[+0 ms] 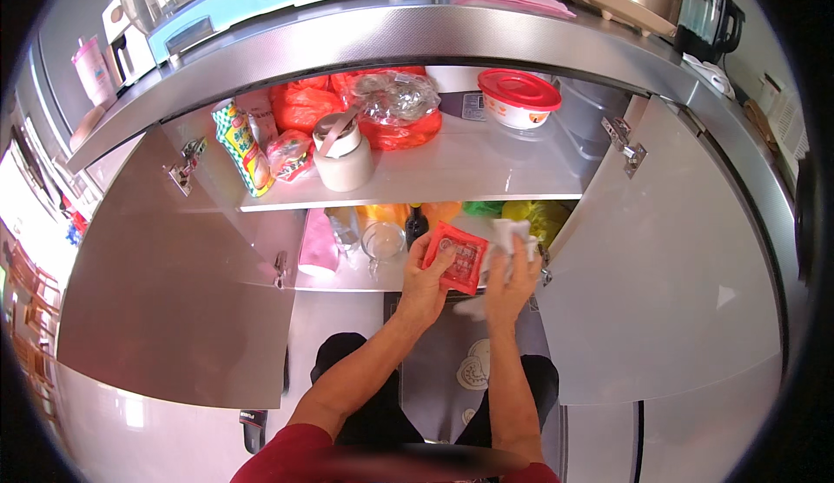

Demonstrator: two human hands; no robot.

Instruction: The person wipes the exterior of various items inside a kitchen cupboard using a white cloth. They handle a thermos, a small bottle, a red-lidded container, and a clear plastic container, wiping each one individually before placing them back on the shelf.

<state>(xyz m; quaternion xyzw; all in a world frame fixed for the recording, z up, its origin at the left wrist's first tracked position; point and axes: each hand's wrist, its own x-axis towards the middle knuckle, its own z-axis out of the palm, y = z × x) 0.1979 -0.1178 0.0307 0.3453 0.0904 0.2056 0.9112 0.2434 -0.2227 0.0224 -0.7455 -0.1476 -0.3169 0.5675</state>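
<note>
My left hand (pixel 421 285) is closed around the edge of a small red packet (pixel 466 261) with pale printing, held in front of the open cabinet. To its right, my right hand (pixel 511 290) is closed on a crumpled white cloth or tissue (pixel 507 229); motion smears it a little. Both hands are at the height of the lower shelf (pixel 347 280). Just beyond them on that shelf are a dark bottle (pixel 416 221), a clear glass mug (pixel 383 241) and a pink container (pixel 319 244).
Two cabinet doors (pixel 182 283) stand wide open. The upper shelf (pixel 452 175) holds a white canister (pixel 342 160), a patterned tube (pixel 243 148), red bags (pixel 304 105) and a red-lidded bowl (pixel 519 99). Above juts the metallic countertop edge (pixel 391 38). A grey mat (pixel 434 379) lies below.
</note>
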